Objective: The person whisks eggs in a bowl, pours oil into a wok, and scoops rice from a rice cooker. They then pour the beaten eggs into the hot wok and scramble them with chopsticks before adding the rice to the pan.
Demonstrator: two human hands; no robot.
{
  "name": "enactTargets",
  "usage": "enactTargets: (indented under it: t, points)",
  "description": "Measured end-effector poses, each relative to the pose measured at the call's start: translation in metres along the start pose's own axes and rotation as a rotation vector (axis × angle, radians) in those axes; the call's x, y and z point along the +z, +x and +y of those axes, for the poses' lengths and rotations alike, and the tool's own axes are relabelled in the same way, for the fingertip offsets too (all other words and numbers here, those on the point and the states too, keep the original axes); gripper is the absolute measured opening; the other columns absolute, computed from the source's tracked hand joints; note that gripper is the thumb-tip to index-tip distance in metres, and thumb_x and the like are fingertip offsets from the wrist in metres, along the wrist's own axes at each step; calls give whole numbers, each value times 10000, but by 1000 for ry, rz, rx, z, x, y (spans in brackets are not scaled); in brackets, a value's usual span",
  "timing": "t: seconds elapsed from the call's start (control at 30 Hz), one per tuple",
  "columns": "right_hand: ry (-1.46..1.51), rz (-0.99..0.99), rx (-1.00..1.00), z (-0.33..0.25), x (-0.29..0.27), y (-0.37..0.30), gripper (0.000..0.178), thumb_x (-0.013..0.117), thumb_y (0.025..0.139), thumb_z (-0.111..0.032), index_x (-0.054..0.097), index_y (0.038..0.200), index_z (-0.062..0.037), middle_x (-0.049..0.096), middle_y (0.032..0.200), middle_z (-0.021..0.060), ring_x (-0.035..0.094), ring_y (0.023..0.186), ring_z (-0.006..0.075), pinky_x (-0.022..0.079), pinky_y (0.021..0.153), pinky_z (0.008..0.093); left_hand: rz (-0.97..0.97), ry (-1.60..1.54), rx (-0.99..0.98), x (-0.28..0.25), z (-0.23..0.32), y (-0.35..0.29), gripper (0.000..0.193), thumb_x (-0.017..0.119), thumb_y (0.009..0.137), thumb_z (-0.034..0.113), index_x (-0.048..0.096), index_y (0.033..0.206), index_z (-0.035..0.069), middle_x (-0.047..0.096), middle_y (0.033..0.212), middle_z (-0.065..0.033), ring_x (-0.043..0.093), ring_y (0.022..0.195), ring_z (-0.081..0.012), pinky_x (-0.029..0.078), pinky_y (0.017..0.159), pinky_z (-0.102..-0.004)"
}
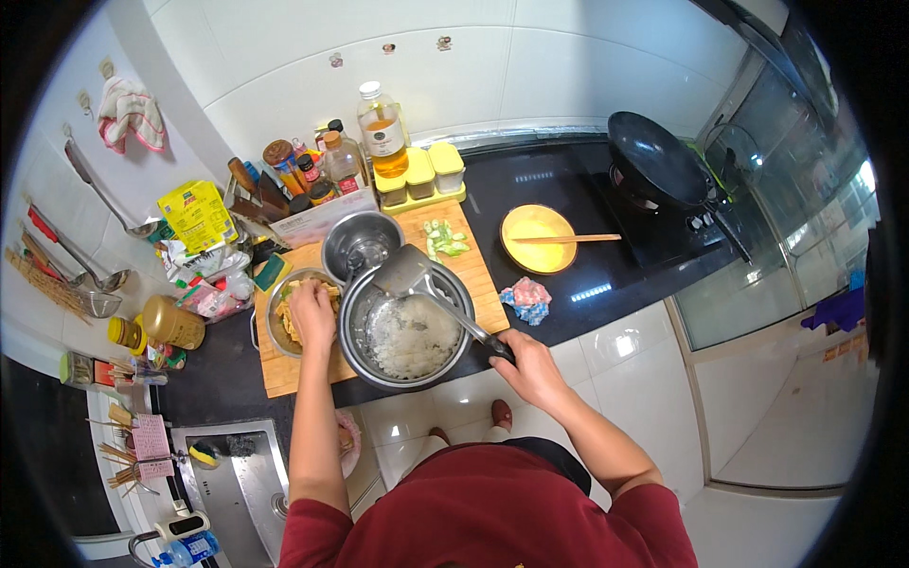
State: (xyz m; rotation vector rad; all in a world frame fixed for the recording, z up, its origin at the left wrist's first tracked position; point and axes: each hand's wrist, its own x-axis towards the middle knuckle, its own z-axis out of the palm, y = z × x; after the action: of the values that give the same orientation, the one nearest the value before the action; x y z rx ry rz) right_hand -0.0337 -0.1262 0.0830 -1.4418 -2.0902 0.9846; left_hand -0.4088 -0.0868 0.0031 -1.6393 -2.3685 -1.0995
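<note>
My right hand (532, 369) is closed round the black handle of a spatula (402, 272). Its broad metal blade lies over the far rim of a round inner pot (464, 298) with white cooked rice (407, 336) inside. To the left, my left hand (311, 314) reaches down into a small metal bowl (275, 333) of yellow-brown food pieces (284, 308). Its fingers are curled, and the fingertips are partly hidden. An empty-looking metal bowl (365, 232) stands behind the pot. Chopped green pieces (445, 239) lie on the wooden cutting board (488, 275) beneath these vessels.
Right of the board are a bowl of yellow liquid (540, 227) with chopsticks (578, 239) across it, a crumpled cloth (527, 301), and a black wok (658, 161) on the stove. Bottles (383, 133) and yellow-lidded seasoning boxes (421, 170) line the back. A sink (237, 483) lies at left.
</note>
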Motion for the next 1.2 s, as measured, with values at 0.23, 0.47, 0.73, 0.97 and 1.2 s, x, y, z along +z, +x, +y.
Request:
enactTargets:
  t: [0.23, 0.47, 0.73, 0.97, 1.2]
  points:
    - [-47, -132, -43, 1, 33, 40, 282, 607, 826, -197, 586, 989, 31, 628, 905, 274, 604, 896, 435, 480, 789, 484, -70, -338, -126, -12, 6, -110, 330, 652, 833, 110, 560, 1124, -14, 550, 929, -122, 545, 784, -212, 456, 699, -319]
    - [-328, -337, 17, -27, -15, 4, 256, 601, 806, -187, 606, 934, 34, 655, 867, 248, 641, 873, 397, 512, 751, 476, -176, -845, -492, -2, 5, -131, 522, 575, 856, -25, 359, 1325, 48, 584, 877, -47, 528, 737, -103, 433, 658, -234]
    - [-394, -160, -73, 23, 42, 47, 230, 606, 834, -200, 586, 876, 25, 653, 829, 227, 648, 820, 386, 511, 727, 478, -181, -817, -549, 31, -4, -106, 444, 577, 881, 11, 392, 1285, 2, 560, 988, -91, 535, 867, -135, 446, 751, -260]
    - [-284, -165, -334, 6, -26, 33, 307, 638, 844, -254, 573, 968, 19, 635, 862, 208, 618, 844, 386, 492, 721, 458, 110, -325, -244, -6, 59, -123, 487, 605, 889, 150, 420, 1295, -45, 515, 1197, -193, 524, 1021, -285, 415, 910, -371]
    - [304, -33, -293, 115, -122, 58, 225, 602, 889, -208, 619, 912, 15, 671, 837, 138, 652, 770, 238, 495, 674, 321, 321, -580, -137, -22, 267, -140, 154, 568, 916, 59, 589, 1038, -33, 618, 967, -87, 559, 863, -146, 451, 794, -271]
